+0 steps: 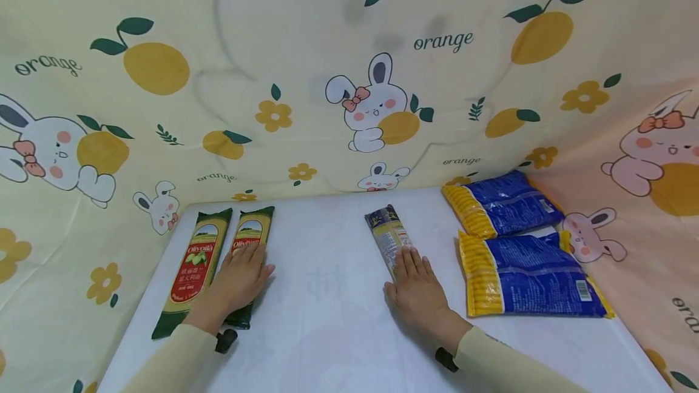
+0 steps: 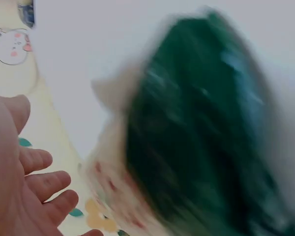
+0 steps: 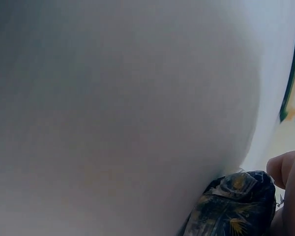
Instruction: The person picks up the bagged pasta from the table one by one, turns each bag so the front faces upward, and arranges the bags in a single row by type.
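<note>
Two green and red Olivoilà pasta packs lie side by side on the left of the white table. My left hand (image 1: 243,278) is over the right-hand pasta pack (image 1: 253,227), fingers straight and reaching across its label. The other pasta pack (image 1: 193,265) lies just left of that hand. In the left wrist view a blurred green pack end (image 2: 187,123) looms close. My right hand (image 1: 417,293) lies with straight fingers on the lower part of a slim packet (image 1: 388,232) with dark, gold-marked ends. The right wrist view shows this packet's crinkled end (image 3: 231,211) beside the hand.
Two blue and yellow bags lie at the right, the far bag (image 1: 502,202) behind the near bag (image 1: 535,275). White table surface (image 1: 322,284) lies between the hands. A cloth (image 1: 306,47) printed with rabbits and oranges rises behind the table and at both sides.
</note>
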Demonstrator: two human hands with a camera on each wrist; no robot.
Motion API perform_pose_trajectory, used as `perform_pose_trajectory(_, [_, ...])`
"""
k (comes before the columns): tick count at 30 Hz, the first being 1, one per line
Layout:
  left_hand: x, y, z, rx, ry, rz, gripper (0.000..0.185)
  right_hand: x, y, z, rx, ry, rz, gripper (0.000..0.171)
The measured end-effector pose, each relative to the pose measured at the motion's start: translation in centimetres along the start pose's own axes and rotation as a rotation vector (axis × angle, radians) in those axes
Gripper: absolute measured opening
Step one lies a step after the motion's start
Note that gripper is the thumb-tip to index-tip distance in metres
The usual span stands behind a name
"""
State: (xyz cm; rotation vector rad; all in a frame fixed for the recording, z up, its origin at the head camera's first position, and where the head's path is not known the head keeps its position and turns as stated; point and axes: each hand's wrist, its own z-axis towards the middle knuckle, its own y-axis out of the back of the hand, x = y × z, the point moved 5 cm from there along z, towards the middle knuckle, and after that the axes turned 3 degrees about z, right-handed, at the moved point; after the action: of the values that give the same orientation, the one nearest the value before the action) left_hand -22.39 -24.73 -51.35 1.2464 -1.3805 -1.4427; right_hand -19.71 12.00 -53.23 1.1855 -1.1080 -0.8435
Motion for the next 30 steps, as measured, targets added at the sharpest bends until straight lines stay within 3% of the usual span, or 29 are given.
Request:
perform_pose_trajectory(6, [-2.6,0.1,1.9,-0.016,-0.047,0.0,0.066,3.1,-0.7,-1.1,-0.046,0.081,0.014,0.072])
perform_pose_trajectory(14, [-7.9,0.4,6.0,-0.068,-0.046,-0.012,0.06,6.7,-1.0,-2.1,-0.028,0.136,0.019,0.072])
perform_pose_trajectory(22, [-12.8,-0.4,10.0,-0.072,-0.066,-0.008,0.055,7.7,0.4,-3.1,0.008,0.193,0.104,0.059])
perform_pose_trajectory(25, [-13.8,-0.9,11.2,-0.052,-0.058,-0.003,0.057,7.0,1.1,-3.5,-0.051,0.228,0.08,0.047])
perform_pose_trajectory(30, [-14.5,-1.9,12.5,-0.021,-0.017,-0.009,0.064,5.6,1.9,-4.6,-0.229,0.282,-0.033,0.029])
